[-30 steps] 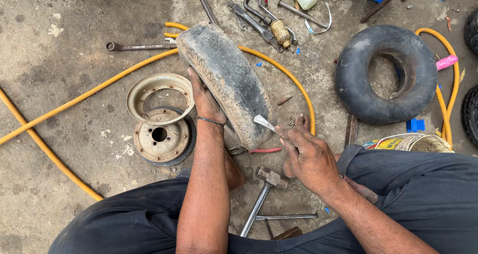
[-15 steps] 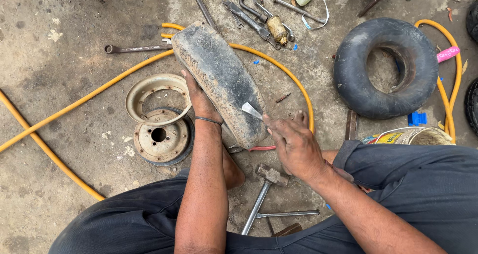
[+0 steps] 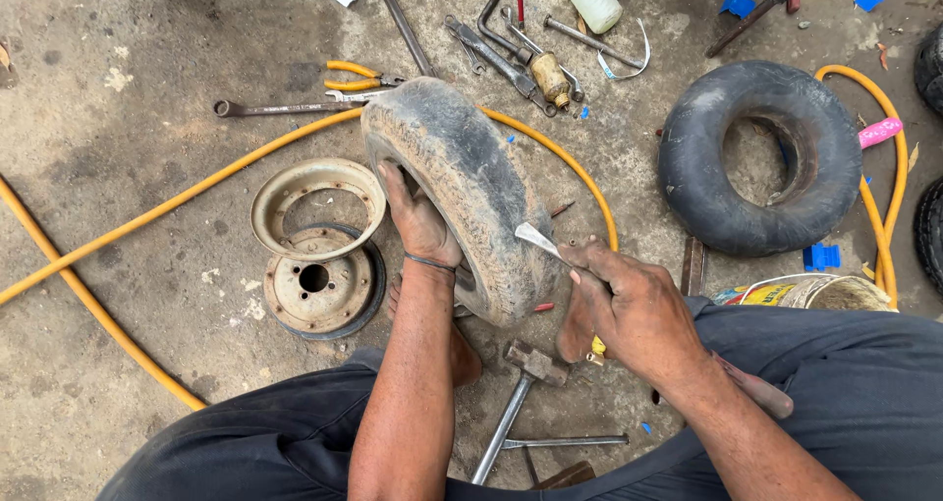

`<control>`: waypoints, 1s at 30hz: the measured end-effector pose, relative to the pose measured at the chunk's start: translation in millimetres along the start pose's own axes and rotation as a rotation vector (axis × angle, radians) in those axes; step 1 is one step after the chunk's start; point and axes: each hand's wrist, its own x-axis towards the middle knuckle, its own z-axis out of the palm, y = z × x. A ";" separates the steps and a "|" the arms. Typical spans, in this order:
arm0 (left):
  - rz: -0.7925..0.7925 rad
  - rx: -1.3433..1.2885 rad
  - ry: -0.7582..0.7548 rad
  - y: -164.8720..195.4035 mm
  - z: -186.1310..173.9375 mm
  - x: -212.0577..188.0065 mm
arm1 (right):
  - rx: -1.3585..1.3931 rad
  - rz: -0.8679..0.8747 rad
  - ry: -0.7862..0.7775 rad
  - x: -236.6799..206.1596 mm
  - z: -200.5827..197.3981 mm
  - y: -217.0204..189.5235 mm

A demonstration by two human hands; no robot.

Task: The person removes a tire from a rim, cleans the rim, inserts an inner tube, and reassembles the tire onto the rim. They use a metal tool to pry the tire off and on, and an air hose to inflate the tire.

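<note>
A worn grey tyre stands upright on the concrete floor, near its middle. The left hand grips the tyre's inner edge; the right hand is closed around a flat metal blade touching the tread. A yellow-labelled tin sits by the right knee, a rusty rim to the left.

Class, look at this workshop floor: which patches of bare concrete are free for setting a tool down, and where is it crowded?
Free: the concrete left of the rim halves, on both sides of the yellow hose, and the top-left corner above the long wrench. Crowded: the tools above the worn tyre, and the ground by the hammer between the legs.
</note>
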 end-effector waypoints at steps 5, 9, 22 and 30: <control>-0.033 -0.176 -0.114 -19.6 -20.3 3.2 | 0.066 0.005 -0.007 3.6 10.1 13.7; -0.039 -0.248 -0.172 -39.9 -36.4 17.6 | 0.123 -0.079 0.069 7.8 20.2 19.8; -0.095 -0.151 -0.092 -44.7 -38.0 18.2 | 0.167 -0.025 0.058 15.4 15.0 16.8; -0.181 0.066 -0.119 -8.8 -17.1 14.9 | 0.235 0.093 0.089 17.6 28.4 20.7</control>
